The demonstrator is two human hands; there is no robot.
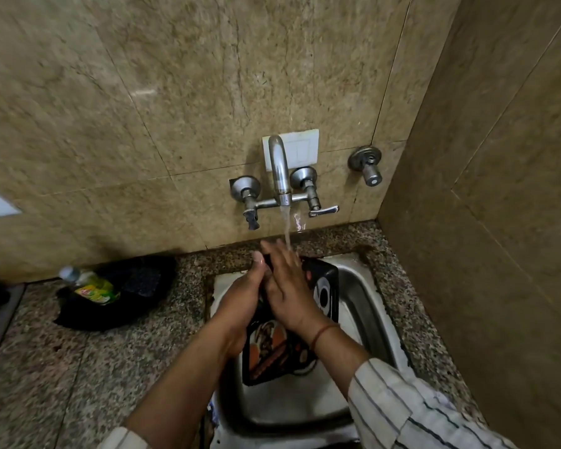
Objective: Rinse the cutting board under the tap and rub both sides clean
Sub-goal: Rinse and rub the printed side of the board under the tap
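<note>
A dark cutting board with printed food pictures stands tilted in the steel sink. My left hand grips its left edge, thumb up near the top. My right hand lies flat on the board's face with the fingers spread. Water runs from the wall tap and lands by my right fingertips at the board's top edge. The board's back side is hidden.
A green bottle lies on a black cloth on the speckled granite counter to the left. The tap's two handles stick out above the sink. A second valve and a side wall stand at the right.
</note>
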